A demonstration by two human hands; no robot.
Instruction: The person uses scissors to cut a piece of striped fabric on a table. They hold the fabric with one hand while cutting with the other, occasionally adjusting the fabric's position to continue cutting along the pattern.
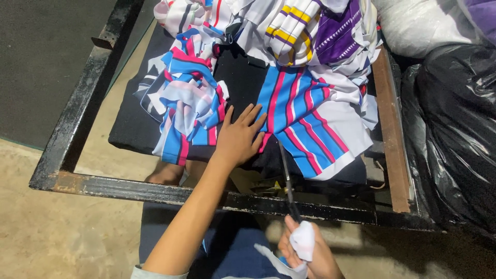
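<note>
Left hand (238,138) flat and open, fingers spread, palm down, pressing on the near edge of the striped fabric piece (305,121) and the black board (243,82) under it. It grips nothing, only holds the cloth down.

Right hand (306,251) closed around the handle end of the scissors (287,181); handle wrapped in white cloth, so the finger loops are hidden. Long, thin dark blades run up from the fist, cross the metal frame bar and reach the cloth edge just right of the left fingers. Cannot tell how far the blades are apart.

Fabric piece: thin, smooth, blue with pink and white stripes and a white border, lying flat just right of the left hand, its corner hanging off the board edge. Left of that hand, a crumpled bundle of cut scraps (186,108) in the same colours. Beyond the fingers, a pile of garments (305,31), white, purple and yellow striped.

Rusty black metal frame (155,191) between the two hands. Glossy, wrinkled black plastic bag (454,139) far right of both hands.
</note>
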